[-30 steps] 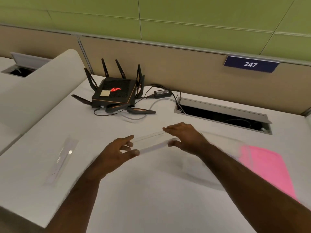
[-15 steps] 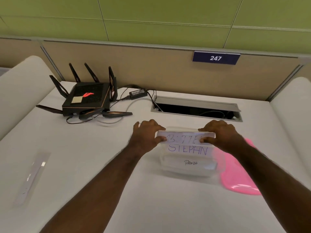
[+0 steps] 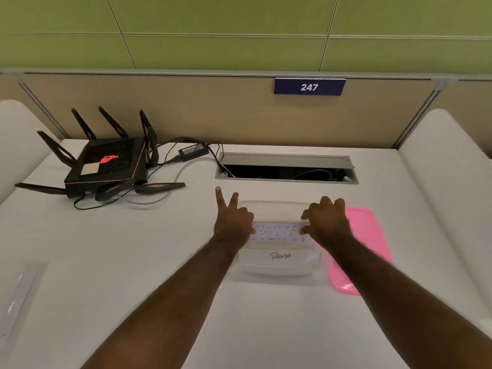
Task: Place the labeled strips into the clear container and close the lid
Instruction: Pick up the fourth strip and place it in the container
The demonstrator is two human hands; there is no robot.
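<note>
Head view: both hands have carried the clear plastic strip with blue lettering from above the clear rectangular container down into it — another strip nearly placed. Left hand and right hand pinch its ends; long axis runs left-right, parallel to the white desk's front edge, pink flat lid alongside
</note>
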